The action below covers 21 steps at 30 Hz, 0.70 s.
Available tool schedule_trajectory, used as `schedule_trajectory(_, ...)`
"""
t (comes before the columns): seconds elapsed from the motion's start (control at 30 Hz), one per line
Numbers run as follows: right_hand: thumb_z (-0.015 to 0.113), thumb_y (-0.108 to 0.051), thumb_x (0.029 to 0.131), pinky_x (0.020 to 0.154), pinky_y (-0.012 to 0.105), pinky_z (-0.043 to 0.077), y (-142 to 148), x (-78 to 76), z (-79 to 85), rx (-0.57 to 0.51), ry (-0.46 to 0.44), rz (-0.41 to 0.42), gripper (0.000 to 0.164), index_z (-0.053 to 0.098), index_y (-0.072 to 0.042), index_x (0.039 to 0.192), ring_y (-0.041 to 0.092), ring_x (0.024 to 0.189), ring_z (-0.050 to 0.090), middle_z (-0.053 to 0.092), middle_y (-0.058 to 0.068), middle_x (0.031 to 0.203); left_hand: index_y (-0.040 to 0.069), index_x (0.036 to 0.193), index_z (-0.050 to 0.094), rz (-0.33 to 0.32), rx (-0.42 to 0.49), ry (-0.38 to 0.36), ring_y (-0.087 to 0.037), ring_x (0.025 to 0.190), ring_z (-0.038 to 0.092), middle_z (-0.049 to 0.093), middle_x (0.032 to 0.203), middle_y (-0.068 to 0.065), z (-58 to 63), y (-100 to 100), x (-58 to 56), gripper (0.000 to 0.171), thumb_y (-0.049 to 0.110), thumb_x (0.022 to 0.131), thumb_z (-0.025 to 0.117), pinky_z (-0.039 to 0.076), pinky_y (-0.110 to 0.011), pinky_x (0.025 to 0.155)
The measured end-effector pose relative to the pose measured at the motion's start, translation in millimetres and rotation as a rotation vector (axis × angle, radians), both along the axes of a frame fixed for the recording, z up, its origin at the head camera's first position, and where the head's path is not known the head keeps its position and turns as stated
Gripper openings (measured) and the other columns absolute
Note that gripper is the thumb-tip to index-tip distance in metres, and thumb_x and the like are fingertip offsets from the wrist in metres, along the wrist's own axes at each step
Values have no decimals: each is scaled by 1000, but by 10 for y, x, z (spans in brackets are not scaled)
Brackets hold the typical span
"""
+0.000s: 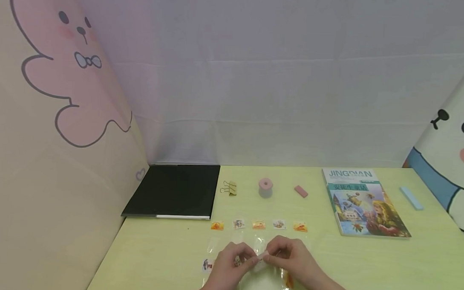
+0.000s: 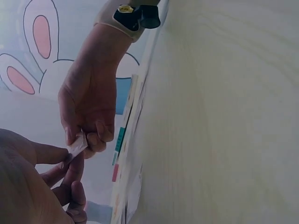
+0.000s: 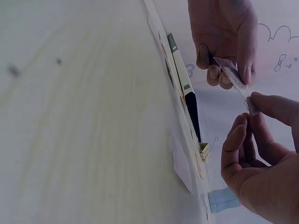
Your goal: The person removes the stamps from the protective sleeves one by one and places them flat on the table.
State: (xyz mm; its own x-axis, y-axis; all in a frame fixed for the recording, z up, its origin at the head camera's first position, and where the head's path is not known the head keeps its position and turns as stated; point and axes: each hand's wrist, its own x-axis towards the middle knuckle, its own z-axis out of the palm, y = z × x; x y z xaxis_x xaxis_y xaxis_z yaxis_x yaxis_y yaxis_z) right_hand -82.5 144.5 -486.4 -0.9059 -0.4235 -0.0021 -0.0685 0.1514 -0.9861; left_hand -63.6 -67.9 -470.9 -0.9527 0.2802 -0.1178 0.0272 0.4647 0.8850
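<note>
Above the near part of the table, both hands pinch one small whitish piece with a clear, shiny film (image 1: 263,255); its exact kind is hard to tell. My left hand (image 1: 229,264) holds one end between thumb and fingertips. The other end is pinched by my right hand (image 1: 295,260). In the right wrist view, the piece (image 3: 233,77) is slanted between the two hands. Under them lies a transparent plastic sheet (image 1: 259,240), partly hidden by the hands. A small stamp-like picture (image 1: 207,265) shows at its left, and an orange one (image 1: 289,280) near the right wrist.
Behind the sheet runs a row of several stamp-like pictures (image 1: 258,225). Farther back are a black folder (image 1: 176,190), a binder clip (image 1: 229,188), a pink-topped spool-like item (image 1: 266,188) and a pink eraser (image 1: 301,191). A book (image 1: 364,205) and a light-blue bar (image 1: 411,198) lie right.
</note>
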Motion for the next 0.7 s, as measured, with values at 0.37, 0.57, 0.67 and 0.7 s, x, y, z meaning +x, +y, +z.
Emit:
schedule_trajectory(0.37, 72, -30, 80, 60, 25, 47, 89, -69, 96, 24, -107, -174, 24, 66, -8, 88, 9, 64, 52, 65, 6, 84, 28, 80, 69, 9, -20, -34, -13, 80, 43, 60, 79, 13, 8, -71, 34, 11, 38, 83, 67, 34, -25, 68)
schedule_trajectory(0.57, 72, -30, 80, 50, 26, 43, 110, -106, 122, 35, -175, -219, 26, 68, -8, 90, 9, 52, 44, 56, 3, 66, 24, 77, 72, 18, -36, -46, -7, 67, 45, 62, 72, 14, -7, -97, 103, 8, 31, 80, 71, 35, -23, 60)
schedule_trajectory(0.67, 72, -28, 81, 48, 25, 43, 95, -113, 100, 66, -172, -177, 25, 68, -5, 88, 9, 51, 45, 58, 6, 66, 22, 73, 71, -1, -34, -72, -4, 57, 47, 63, 66, 13, -33, -101, 144, 7, 27, 78, 73, 36, -22, 54)
schedule_trajectory(0.7, 72, -28, 81, 47, 25, 42, 87, -113, 87, 87, -168, -158, 25, 69, -5, 87, 9, 50, 45, 59, 8, 65, 22, 72, 71, -8, -35, -80, -4, 54, 48, 63, 65, 13, -46, -100, 156, 7, 25, 77, 74, 37, -22, 52)
